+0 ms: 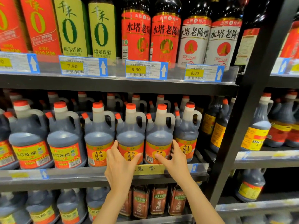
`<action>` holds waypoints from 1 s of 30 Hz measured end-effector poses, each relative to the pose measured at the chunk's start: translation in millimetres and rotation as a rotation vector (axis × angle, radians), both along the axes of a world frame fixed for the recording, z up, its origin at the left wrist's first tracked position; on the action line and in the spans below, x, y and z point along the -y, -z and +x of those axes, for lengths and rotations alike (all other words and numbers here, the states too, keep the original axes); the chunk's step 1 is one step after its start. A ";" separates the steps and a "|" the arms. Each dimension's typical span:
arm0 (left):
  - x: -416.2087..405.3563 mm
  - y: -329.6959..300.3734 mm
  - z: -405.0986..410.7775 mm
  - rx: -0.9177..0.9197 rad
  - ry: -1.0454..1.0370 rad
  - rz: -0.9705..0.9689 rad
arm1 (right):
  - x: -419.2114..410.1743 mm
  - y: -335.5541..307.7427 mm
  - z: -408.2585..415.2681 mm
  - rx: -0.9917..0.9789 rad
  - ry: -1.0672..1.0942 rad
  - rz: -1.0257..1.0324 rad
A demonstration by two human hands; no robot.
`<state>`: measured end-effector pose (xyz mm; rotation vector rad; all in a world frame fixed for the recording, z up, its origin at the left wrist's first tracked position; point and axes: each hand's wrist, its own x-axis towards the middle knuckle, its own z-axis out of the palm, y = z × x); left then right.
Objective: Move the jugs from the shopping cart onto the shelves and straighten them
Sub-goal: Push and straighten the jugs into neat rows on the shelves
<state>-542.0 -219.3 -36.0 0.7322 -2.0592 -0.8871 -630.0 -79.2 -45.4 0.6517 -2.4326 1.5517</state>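
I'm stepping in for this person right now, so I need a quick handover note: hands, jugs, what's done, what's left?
Left hand: fingers and thumb round the lower body of the fourth jug in the front row of the middle shelf.
Right hand: gripping the fifth jug beside it the same way.
Both jugs stand upright on the shelf, labels facing out, touching each other.
Done: the front row looks full.
Left: probably square these two with the row, then let go. The shopping cart is out of view, so remaining stock is unknown.
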 end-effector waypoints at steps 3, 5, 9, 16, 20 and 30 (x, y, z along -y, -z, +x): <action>0.7 -0.1 0.1 0.008 -0.002 -0.002 | -0.5 2.5 -0.3 -0.020 0.015 -0.007; 0.0 -0.5 0.0 0.021 -0.005 -0.010 | -0.3 2.4 0.4 -0.020 0.020 -0.001; -0.9 1.1 -0.7 0.036 0.018 -0.030 | -2.6 -2.7 6.1 -0.048 0.032 0.003; -5.0 21.8 8.3 -0.193 0.052 -0.224 | -30.1 -18.9 8.7 -0.145 0.417 -0.177; -7.4 37.1 4.6 -0.242 0.062 -0.571 | -31.6 -23.2 -7.4 0.056 0.390 0.002; -18.5 76.4 11.9 0.193 0.366 -0.821 | -32.9 -15.7 -16.1 0.031 0.448 0.022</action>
